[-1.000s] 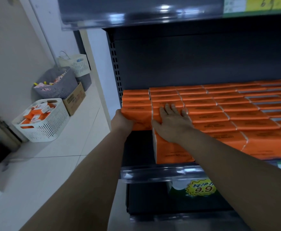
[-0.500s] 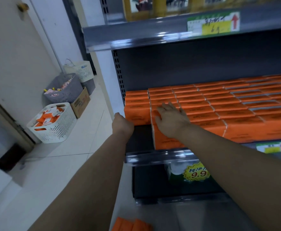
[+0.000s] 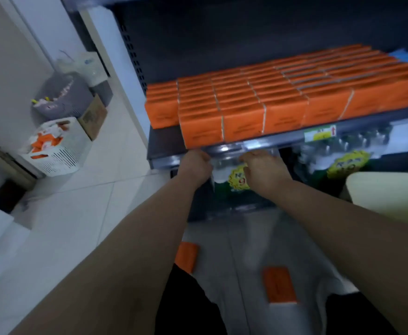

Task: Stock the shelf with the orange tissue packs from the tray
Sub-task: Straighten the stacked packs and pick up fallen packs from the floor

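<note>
Both hands have dropped from the orange tissue packs (image 3: pixel 244 117), rowed on the shelf (image 3: pixel 164 151), to just below its edge. Left hand (image 3: pixel 195 165) and right hand (image 3: pixel 264 171) show loosely curled, empty fingers. Two loose packs (image 3: pixel 279 288) lie beneath.

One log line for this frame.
hands: left hand, right hand at shelf rail, no pack visible | shelved packs: in rows | loose packs: two, below arms
</note>
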`<action>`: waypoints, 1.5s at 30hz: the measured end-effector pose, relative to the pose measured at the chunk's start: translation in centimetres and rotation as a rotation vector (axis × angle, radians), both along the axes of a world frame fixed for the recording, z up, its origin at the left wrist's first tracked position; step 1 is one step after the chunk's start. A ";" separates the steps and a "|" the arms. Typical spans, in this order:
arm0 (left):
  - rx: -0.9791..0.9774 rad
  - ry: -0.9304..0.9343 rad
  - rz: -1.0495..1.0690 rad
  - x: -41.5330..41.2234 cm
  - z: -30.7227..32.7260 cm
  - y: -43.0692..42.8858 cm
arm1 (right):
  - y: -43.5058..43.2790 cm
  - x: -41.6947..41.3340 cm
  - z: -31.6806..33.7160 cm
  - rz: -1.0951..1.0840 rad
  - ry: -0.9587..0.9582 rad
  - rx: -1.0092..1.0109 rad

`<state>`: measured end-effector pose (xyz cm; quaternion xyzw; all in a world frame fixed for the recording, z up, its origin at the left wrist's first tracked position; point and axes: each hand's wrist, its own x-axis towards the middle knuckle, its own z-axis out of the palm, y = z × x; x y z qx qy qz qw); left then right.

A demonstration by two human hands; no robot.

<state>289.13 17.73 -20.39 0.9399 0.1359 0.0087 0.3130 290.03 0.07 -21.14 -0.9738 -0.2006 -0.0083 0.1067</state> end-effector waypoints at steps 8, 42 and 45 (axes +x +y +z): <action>0.024 0.335 -0.224 -1.5 -10.1 -9.8 | -11.3 -4.5 -12.6 -0.100 0.307 -0.167; -0.396 1.046 0.253 -5.3 -37.9 -12.2 | -11.2 -10.8 -36.4 -0.745 1.147 0.946; -0.472 1.007 0.329 -4.8 -37.6 -11.3 | -10.7 -10.0 -35.7 -0.747 1.153 1.010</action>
